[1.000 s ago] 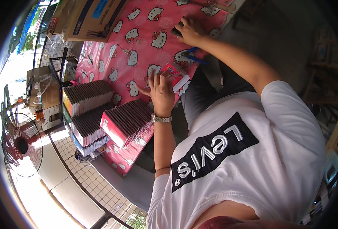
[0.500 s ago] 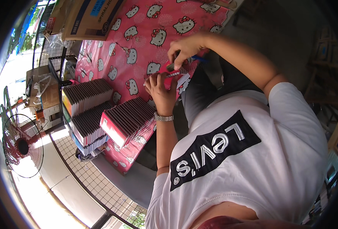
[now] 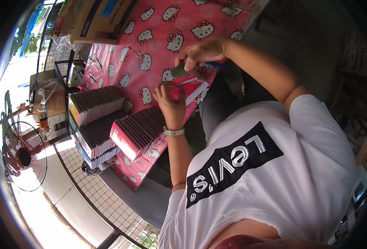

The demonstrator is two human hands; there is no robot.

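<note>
A red spiral notebook (image 3: 189,88) lies near the table edge in front of me, its coil facing away from my body. My left hand (image 3: 170,104), with a metal watch on the wrist, grips the left end of the notebook, fingers at the coil and thumb on the near side. Over the far side of the coil, my right hand (image 3: 200,54) is closed round a dark grey object (image 3: 179,71), blurred and partly hidden by the fingers. Something blue (image 3: 216,65) sticks out beneath that hand; whether it belongs to the same object I cannot tell.
Stacks of dark-spined notebooks (image 3: 96,103) stand to the left, with another red-covered stack (image 3: 137,130) nearer my left arm. A cardboard box (image 3: 102,25) sits at the far left of the pink patterned tablecloth (image 3: 154,25). Beyond the table is a fan (image 3: 24,157).
My right hand has shifted left and slightly away with the dark object. My left hand has moved slightly left, and more of the red cover shows between the hands.
</note>
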